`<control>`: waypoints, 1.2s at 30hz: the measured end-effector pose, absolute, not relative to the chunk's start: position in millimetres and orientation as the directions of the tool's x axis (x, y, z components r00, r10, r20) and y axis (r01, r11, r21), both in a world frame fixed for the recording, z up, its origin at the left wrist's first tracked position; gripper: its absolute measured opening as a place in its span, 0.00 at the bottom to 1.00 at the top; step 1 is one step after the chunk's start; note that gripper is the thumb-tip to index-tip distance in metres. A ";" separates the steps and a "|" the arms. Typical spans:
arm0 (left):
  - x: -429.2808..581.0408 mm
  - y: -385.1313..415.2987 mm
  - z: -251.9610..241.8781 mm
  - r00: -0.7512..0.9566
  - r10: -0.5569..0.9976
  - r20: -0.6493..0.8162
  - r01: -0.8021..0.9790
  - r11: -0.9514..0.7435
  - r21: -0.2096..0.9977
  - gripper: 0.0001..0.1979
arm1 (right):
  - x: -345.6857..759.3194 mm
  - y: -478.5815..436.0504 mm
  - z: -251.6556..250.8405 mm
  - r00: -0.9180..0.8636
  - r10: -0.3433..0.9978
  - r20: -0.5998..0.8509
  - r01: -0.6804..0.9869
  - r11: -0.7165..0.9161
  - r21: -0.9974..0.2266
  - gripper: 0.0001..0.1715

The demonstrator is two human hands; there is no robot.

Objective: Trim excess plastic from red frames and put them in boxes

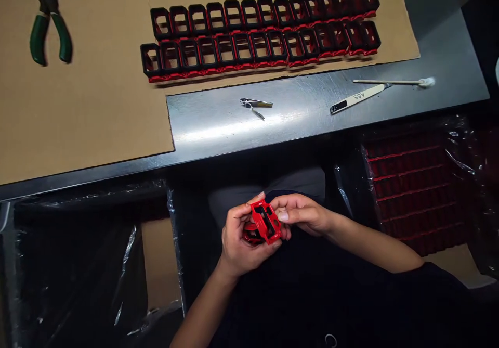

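Red plastic with black inner portions makes up the small part (pixel 266 222) under examination in the head view. It is held above the person's lap, short of the bench (pixel 210 119) and clear of its front edge. The left hand (pixel 237 239) is closed around the part from the left and below, gripping it. The right hand (pixel 307 215) is bent inward with thumb and fingertips at the part's right edge; whether it grips or only touches cannot be told.

On the bench lies a cardboard sheet (pixel 97 103), covering the left side and the far portion. Two roughly parallel lines of black frames with red lower edges stand on it: a far row (pixel 258 14) and a near row (pixel 252 46). Pliers (pixel 48 5) with green handles lie at far left on the cardboard, handles toward the person.

On bare metal, a small metal tool (pixel 255 103) lies near the middle. To its right, a pale-handled tool (pixel 356 98) marked A55 lies at an angle, with a white-tipped swab (pixel 390 82) close by its narrow end.

Below the bench at right, plastic film surrounds stacked rows of dark red pieces (pixel 413 192), poorly lit.
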State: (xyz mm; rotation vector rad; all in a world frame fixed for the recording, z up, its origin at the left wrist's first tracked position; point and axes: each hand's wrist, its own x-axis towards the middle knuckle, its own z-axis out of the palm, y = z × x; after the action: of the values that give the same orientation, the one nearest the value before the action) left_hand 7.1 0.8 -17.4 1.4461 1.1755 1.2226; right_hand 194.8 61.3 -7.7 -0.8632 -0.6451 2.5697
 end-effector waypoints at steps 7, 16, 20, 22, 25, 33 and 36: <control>7.7 -0.5 -19.4 0.058 0.988 0.143 0.112 -0.149 0.983 0.34 | 193.1 60.1 -7.9 -0.758 0.406 -0.511 -0.182 -0.883 -0.432 0.21; 8.3 2.3 -23.9 0.084 0.989 0.118 0.126 -0.128 0.984 0.34 | 191.9 59.5 -6.0 -0.700 0.469 -0.538 -0.218 -0.859 -0.464 0.24; 8.8 2.9 -22.2 0.084 0.993 0.084 0.136 -0.095 0.986 0.34 | 191.5 57.2 -6.1 -0.668 0.505 -0.546 -0.225 -0.837 -0.499 0.23; 9.0 2.4 -22.1 0.083 0.995 0.055 0.143 -0.066 0.987 0.34 | 190.6 56.1 -5.8 -0.644 0.536 -0.547 -0.234 -0.818 -0.525 0.23; 9.0 1.6 -23.1 0.080 0.996 0.044 0.159 -0.056 0.986 0.33 | 189.0 55.1 -4.4 -0.612 0.573 -0.545 -0.238 -0.791 -0.564 0.23; 7.6 2.1 -24.9 0.099 0.994 0.053 0.259 -0.077 0.963 0.33 | 190.4 56.2 -4.8 -0.612 0.567 -0.551 -0.231 -0.795 -0.561 0.23; 8.1 4.5 -23.5 0.102 0.992 0.081 0.290 -0.107 0.951 0.32 | 190.9 57.3 -8.1 -0.616 0.560 -0.554 -0.239 -0.803 -0.546 0.24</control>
State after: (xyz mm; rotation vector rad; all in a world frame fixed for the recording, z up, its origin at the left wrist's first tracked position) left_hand 8.1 4.5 -23.5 1.5409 1.3100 1.0551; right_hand 190.9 57.3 -8.1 -1.0289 -0.5919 2.4024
